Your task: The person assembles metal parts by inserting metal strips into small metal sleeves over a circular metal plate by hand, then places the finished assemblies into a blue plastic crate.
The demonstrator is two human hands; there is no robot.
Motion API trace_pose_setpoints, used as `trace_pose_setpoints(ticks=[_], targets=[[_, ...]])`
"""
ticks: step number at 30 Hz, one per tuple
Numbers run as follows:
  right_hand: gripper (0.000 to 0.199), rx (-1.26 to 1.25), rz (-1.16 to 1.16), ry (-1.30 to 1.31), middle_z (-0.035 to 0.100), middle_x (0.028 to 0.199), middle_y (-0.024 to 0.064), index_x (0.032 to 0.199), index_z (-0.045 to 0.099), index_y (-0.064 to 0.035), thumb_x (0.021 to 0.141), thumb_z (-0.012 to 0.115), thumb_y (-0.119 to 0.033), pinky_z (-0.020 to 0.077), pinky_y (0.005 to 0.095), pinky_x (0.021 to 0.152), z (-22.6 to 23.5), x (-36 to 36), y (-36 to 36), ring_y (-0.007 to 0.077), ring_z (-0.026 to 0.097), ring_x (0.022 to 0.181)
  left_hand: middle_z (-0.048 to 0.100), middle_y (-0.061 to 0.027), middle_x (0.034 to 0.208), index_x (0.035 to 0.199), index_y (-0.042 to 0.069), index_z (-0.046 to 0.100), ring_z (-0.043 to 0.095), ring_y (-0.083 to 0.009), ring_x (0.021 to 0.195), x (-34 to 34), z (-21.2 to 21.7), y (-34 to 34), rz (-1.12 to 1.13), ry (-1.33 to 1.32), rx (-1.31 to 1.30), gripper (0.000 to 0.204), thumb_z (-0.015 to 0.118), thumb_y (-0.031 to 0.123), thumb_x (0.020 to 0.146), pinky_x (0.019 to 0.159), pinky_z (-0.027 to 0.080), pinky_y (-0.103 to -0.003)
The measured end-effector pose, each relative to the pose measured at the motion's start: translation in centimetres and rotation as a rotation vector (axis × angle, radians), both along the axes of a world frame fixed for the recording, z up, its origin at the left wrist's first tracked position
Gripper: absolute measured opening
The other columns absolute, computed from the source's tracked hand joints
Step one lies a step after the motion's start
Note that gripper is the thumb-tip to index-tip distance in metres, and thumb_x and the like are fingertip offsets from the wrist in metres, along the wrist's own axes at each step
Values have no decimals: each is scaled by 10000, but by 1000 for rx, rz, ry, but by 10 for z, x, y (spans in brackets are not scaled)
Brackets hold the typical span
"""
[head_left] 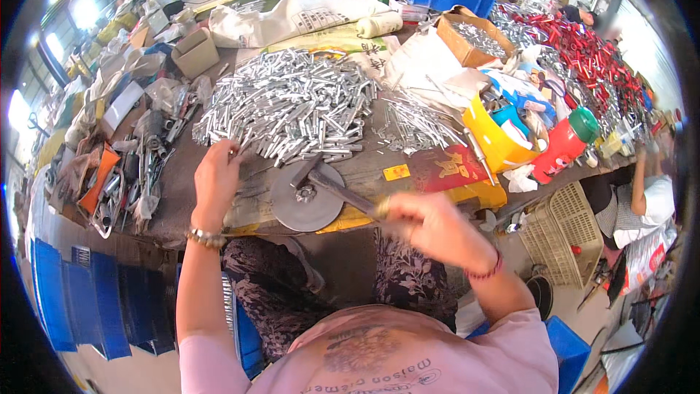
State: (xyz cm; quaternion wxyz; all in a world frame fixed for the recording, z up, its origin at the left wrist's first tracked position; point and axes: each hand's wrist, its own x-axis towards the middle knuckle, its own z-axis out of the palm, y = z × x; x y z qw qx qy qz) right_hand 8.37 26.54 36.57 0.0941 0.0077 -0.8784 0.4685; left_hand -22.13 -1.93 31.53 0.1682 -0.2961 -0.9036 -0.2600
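Note:
My right hand (441, 226) is wrapped round the handle of a hammer (339, 188), slightly blurred. The hammer's head is over a round grey metal disc (292, 209) at the table's near edge. A small silvery part (305, 192) shows at the disc's middle, just below the hammer head; whether they touch I cannot tell. To the left of the disc, my left hand (216, 179) has its fingers pinched together beside the near left edge of a big heap of silvery metal tubes (292, 102). What those fingers hold, if anything, is too small to make out.
Thin metal rods (419, 122) lie right of the heap. Beyond them stand a yellow container (492, 135), a red jar with a green lid (558, 149) and a cardboard box (474, 36). Tools and bags crowd the left. Other people sit across the table and at right.

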Motion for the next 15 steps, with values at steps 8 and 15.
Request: trace_pose_setpoints(ticks=[8, 15], targets=[[283, 417, -475, 106, 796, 1068, 186, 1201, 753, -98, 929, 715, -167, 606, 499, 871, -29, -125, 93, 384, 775, 995, 719, -81, 882, 1091, 1, 730, 660, -154, 783, 88, 37, -22, -127, -280, 94, 162, 767, 54, 942, 744, 537, -343], [347, 739, -470, -144, 776, 1045, 247, 1180, 614, 4, 870, 703, -123, 580, 549, 896, -40, -198, 98, 449, 749, 1047, 725, -142, 937, 1094, 51, 740, 726, -311, 863, 130, 42, -15, -227, -257, -25, 214, 803, 56, 889, 789, 563, -412]])
